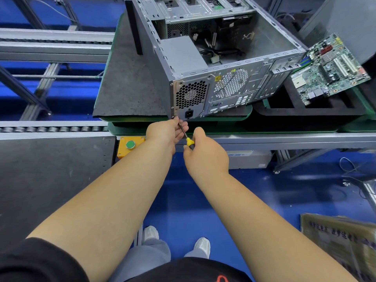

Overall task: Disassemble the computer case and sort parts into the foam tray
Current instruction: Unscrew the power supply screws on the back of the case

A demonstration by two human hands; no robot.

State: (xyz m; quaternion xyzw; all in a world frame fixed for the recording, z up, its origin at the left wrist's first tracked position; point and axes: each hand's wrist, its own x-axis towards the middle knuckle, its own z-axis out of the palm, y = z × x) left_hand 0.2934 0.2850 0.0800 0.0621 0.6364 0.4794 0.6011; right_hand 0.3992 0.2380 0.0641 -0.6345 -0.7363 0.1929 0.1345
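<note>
Black sleeves (38,259) and two bare forearms fill the near part of the view, reaching away toward the bench edge. Right hand (205,153) is curled round the yellow-and-black handle of a screwdriver (188,140); its long axis runs from near right up to far left, the tip meeting the lower near corner of the computer case (203,86). Left hand (168,131) pinches the thin metal shaft just below that tip, fingertips touching the case's corner flange.

That case lies on a dark mat (126,84) with its open side facing up and its rear panel toward the person; its long axis runs from near to far, angled slightly right. Inside it, the grey power supply (181,53) sits in the near left corner, its honeycomb fan grille (191,94) and mains socket (189,114) showing on the rear panel. Loose cables (219,51) lie on the case floor beyond, and drive cages (195,9) stand at the far end.

Just right of the case sits the black foam tray (284,112), with a green motherboard (329,70) resting tilted across its far compartments; the near compartments show only dark foam.

Below the bench edge, left of the hands, a yellow box with a green button (130,145) is mounted. Blue floor (203,200) and white shoes (150,233) show beneath the arms.
</note>
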